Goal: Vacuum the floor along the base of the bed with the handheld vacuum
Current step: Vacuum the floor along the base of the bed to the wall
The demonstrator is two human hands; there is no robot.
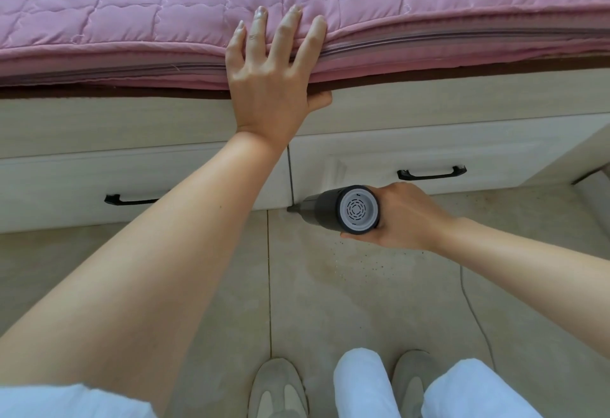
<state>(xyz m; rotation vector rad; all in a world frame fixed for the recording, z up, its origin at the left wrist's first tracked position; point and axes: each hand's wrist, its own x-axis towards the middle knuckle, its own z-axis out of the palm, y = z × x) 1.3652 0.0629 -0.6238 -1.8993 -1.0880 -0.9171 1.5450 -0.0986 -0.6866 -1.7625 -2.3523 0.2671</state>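
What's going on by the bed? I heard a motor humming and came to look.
A person is crouched beside the bed, vacuuming. The right hand holds a handheld vacuum with its nozzle low at the foot of the drawers, on the tile floor. Dark crumbs lie nearby. The left hand rests flat on the pink mattress edge.

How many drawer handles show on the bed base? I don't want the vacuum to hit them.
2. One black handle is on the left drawer, partly behind the left forearm; the other handle is on the right drawer, just above the handheld vacuum. More may lie outside the view.
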